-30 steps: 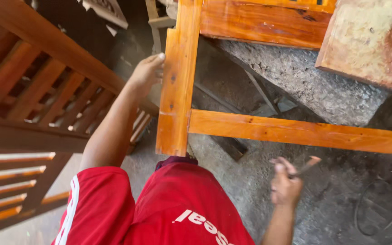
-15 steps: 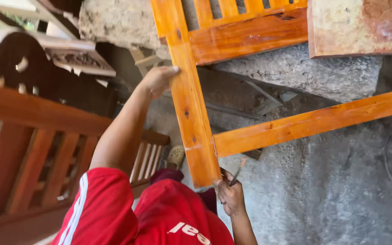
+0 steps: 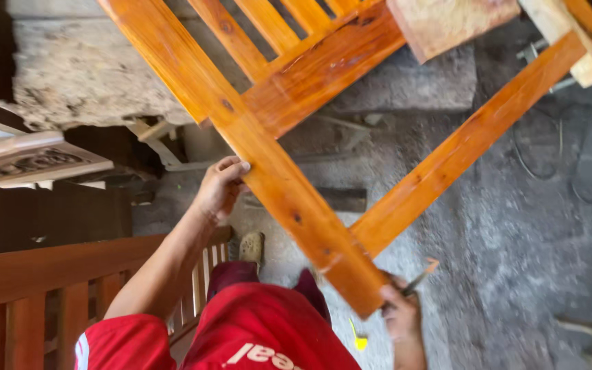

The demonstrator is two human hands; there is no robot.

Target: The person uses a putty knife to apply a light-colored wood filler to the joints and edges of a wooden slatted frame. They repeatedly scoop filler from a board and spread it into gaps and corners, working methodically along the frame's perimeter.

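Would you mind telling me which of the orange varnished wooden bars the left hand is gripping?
The left hand grips the long thick orange varnished post running diagonally from top left to the right hand, not the thinner crossbar branching up right.

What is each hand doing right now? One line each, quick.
Left hand: closed, gripping the edge of the orange wooden frame post.
Right hand: closed, holding a thin brush-like tool at the post's lower end.

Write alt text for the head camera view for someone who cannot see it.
A person's left hand grips the edge of a glossy orange wooden frame, while the right hand holds a thin tool at the frame's lower end. Red shorts show below, over a rough grey concrete floor, with a brown slatted wooden piece at left.
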